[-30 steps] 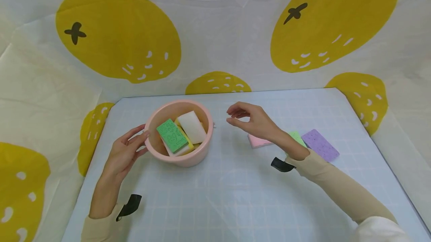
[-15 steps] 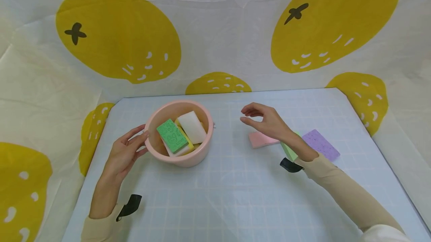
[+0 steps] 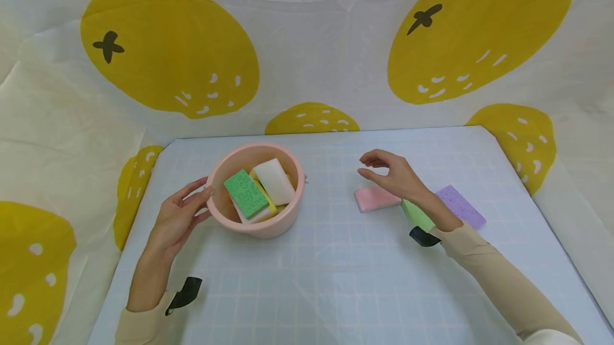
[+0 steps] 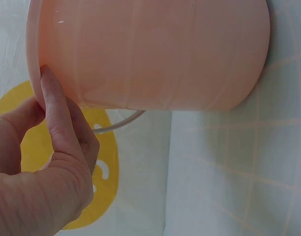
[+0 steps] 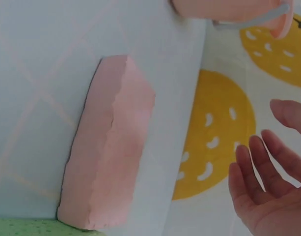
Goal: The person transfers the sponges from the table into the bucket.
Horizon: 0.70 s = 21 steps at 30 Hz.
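Observation:
A pink bucket (image 3: pixel 283 223) stands on the left part of the table, sponges piled inside. On top lie a green patterned sponge (image 3: pixel 245 193) and a white sponge block (image 3: pixel 274 181), with yellow and pale ones partly hidden below. My left hand (image 3: pixel 179 217) pinches the bucket's rim, thumb at the lip and fingertips under it on the outer wall (image 4: pixel 140 54). My right hand (image 3: pixel 395 174) hovers, fingers loosely bent and holding nothing, over a pink sponge (image 3: pixel 376 199). Beside that lie a light green sponge (image 3: pixel 416 216), partly covered by my forearm, and a purple sponge (image 3: pixel 459 206).
The table (image 3: pixel 307 291) has a pale blue cover with a faint grid. A white cloth wall with yellow fruit prints (image 3: pixel 168 46) rises behind it and at both sides. Along the bucket's side hangs a grey handle (image 5: pixel 251 22).
My right hand has drawn away from the bucket to the right, uncovering more of the pink and light green sponges. My left hand and the bucket have stayed in place.

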Each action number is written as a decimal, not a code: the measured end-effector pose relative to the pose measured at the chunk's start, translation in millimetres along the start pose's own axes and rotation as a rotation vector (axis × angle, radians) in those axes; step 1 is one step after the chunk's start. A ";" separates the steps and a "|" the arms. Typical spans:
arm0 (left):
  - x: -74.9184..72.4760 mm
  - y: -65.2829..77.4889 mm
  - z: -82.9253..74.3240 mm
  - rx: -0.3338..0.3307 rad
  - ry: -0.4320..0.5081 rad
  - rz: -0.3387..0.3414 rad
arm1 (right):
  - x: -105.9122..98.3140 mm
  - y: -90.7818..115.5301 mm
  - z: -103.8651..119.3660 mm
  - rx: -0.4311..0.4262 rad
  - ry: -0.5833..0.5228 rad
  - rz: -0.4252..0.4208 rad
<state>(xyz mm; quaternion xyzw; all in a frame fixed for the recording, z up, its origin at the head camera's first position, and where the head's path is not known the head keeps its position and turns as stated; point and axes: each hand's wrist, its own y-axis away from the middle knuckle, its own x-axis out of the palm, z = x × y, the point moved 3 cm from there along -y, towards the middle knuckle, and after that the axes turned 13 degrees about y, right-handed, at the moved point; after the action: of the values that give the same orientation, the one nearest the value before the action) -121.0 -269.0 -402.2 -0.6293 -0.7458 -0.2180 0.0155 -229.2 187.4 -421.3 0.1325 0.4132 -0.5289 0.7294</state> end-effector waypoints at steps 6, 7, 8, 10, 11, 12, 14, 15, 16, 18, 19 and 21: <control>-0.1 0.1 0.3 0.000 -0.011 -0.016 | 0.8 3.1 -15.1 0.033 0.039 0.060; -0.1 -0.1 0.3 0.000 -0.013 -0.018 | 1.0 4.1 -17.6 0.039 0.044 0.074; -0.1 -0.2 0.4 0.001 -0.016 -0.018 | 1.1 5.2 -20.2 0.046 0.044 0.088; -0.3 -0.4 0.5 0.001 -0.019 -0.017 | 1.7 7.4 -25.8 0.053 0.050 0.116; -0.4 -0.5 0.6 0.001 -0.020 -0.017 | 2.2 8.4 -28.3 0.056 0.052 0.131; -0.5 -0.7 0.8 0.001 -0.022 -0.017 | 2.6 9.3 -30.8 0.057 0.054 0.147; -0.8 -0.8 1.1 0.002 -0.024 -0.016 | 3.8 11.2 -35.7 0.058 0.055 0.176; -1.0 -1.0 1.2 0.002 -0.023 -0.016 | 4.5 12.2 -38.1 0.060 0.055 0.190; -1.1 -1.1 1.4 0.003 -0.022 -0.014 | 5.1 13.2 -40.3 0.065 0.049 0.204; -1.3 -1.3 1.5 0.003 -0.022 -0.009 | 6.5 15.7 -45.4 0.078 0.049 0.230; -1.3 -1.3 1.5 0.003 -0.021 -0.007 | 7.1 17.0 -47.9 0.086 0.044 0.243; -1.4 -1.3 1.4 0.003 -0.022 -0.004 | 8.4 19.4 -52.4 0.092 0.044 0.266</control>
<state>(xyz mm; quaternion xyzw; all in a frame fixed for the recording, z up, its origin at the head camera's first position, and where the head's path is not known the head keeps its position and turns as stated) -121.6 -269.9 -404.3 -0.6303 -0.7474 -0.2098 0.0078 -235.5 222.7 -464.9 0.2310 0.3834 -0.4428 0.7769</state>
